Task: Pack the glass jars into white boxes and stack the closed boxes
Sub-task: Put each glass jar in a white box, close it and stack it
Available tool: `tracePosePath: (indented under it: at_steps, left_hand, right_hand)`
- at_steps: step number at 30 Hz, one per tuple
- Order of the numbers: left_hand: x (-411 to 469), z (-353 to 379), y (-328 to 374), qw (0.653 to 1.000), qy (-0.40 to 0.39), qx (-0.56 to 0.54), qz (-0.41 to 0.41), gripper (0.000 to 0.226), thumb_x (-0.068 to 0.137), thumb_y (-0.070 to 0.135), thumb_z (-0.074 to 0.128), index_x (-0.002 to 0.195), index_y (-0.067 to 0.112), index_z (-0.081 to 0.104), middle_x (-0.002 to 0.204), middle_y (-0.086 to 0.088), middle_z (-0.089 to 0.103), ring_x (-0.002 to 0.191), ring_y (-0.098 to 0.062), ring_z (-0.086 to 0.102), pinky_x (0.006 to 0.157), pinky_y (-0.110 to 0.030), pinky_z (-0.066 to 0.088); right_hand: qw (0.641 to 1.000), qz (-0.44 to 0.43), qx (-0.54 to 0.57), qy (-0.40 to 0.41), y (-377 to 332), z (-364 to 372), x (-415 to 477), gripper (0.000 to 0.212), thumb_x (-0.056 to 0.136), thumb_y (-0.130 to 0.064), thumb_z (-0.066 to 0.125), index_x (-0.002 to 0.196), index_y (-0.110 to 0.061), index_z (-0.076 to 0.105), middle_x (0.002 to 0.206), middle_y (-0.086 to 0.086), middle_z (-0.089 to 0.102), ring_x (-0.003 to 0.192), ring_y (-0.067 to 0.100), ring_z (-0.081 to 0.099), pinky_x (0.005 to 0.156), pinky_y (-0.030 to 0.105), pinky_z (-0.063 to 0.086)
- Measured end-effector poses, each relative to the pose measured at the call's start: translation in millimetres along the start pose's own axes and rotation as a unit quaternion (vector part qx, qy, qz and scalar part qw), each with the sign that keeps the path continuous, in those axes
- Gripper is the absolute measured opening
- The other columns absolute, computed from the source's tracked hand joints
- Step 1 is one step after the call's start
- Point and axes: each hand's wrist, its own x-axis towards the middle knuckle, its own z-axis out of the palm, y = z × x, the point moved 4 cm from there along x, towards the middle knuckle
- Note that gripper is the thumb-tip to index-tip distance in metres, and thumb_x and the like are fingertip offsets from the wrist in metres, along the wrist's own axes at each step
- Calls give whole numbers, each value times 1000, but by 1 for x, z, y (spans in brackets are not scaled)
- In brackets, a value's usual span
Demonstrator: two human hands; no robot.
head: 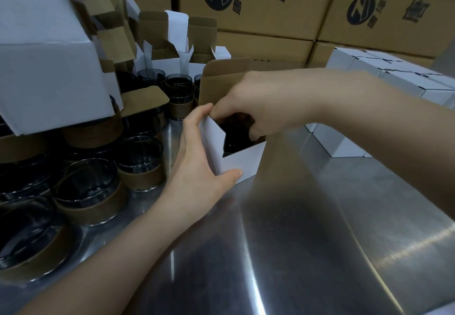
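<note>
The left hand clasps a small open white cardboard box. The right hand reaches inside, fingers curled round a dark glass jar.

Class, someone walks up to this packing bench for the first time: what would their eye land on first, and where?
Centre of the steel table, the left hand grips an open white box while the right hand holds a dark jar in its top. Banded glass jars crowd the left; printed brown cartons wall the back.
</note>
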Motion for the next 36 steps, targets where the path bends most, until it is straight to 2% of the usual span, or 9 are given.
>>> tracePosePath:
  at_steps: [3, 6, 11, 17, 21, 25, 29, 32, 36]
  left_hand:
    - [0, 0, 1, 1000, -1, 5, 4, 100, 73, 9, 80, 137, 48, 14, 142, 25, 25, 139, 0, 26, 115, -40, 33]
    - [-1, 0, -1, 1000, -4, 11, 3, 99, 75, 9, 78, 133, 57, 13, 128, 50, 14, 134, 17, 16, 118, -32, 24]
    - [1, 0, -6, 1000, 0, 21, 4, 97, 77, 11, 77, 134, 61, 15, 122, 57, 9, 125, 28, 13, 107, -16, 19]
    - [1, 0, -6, 1000, 5, 14, -1, 85, 79, 21, 76, 135, 59, 25, 130, 42, 19, 121, 30, 19, 100, -4, 20]
    - [3, -1, -3, 998, 17, -42, -34, 42, 86, 55, 52, 125, 61, 38, 140, 25, 30, 125, 25, 24, 102, -4, 23]
    - [4, -5, -5, 996, 37, -73, -44, 33, 101, 51, 29, 127, 51, 49, 143, 19, 36, 131, 16, 30, 116, -21, 20]
    - [8, -3, -8, 994, 28, -73, -74, 29, 103, 33, 38, 120, 52, 53, 137, 21, 38, 117, 25, 34, 97, -6, 27]
    - [9, -4, -7, 992, 35, -97, -80, 29, 100, 29, 45, 116, 50, 57, 133, 21, 42, 112, 23, 39, 90, -6, 31]
    - [9, -5, -4, 978, 52, -181, -86, 28, 84, 29, 56, 106, 46, 58, 124, 7, 54, 116, -10, 56, 100, -37, 47]
  right_hand:
    - [995, 40, 83, 30, 5, -8, -6, 51, 79, 3, 56, 116, -30, 68, 95, -21, 65, 87, -8, 55, 72, 8, 44]
    - [961, 83, 218, 151, 19, -16, -22, 41, 79, 6, 51, 95, -24, 74, 83, -16, 70, 81, -3, 65, 72, 14, 52]
    - [820, 199, 437, 312, 52, 8, -37, 36, 80, 17, 47, 75, -17, 60, 72, 2, 68, 61, 15, 64, 55, 27, 55]
    - [708, 256, 599, 272, 63, 73, -27, 18, 88, -11, 70, 103, -16, 61, 83, 3, 68, 63, 12, 64, 58, 31, 56]
    - [692, 236, 639, 240, 60, 89, -18, 29, 82, -29, 75, 109, -25, 66, 81, -8, 73, 69, 10, 65, 64, 28, 56]
    - [674, 229, 663, 231, 57, 95, -18, 33, 79, -31, 75, 110, -26, 67, 76, -11, 72, 64, 6, 64, 64, 26, 55]
    - [664, 228, 674, 229, 51, 100, -15, 24, 88, -22, 71, 111, -24, 66, 84, -10, 74, 71, 7, 67, 61, 24, 55]
    - [664, 224, 674, 235, 49, 101, -14, 26, 88, -19, 71, 113, -26, 66, 97, -7, 75, 84, 13, 70, 70, 28, 57]
    - [665, 220, 673, 237, 47, 99, -13, 32, 88, -16, 70, 118, -27, 66, 107, 2, 73, 86, 14, 69, 68, 25, 55]
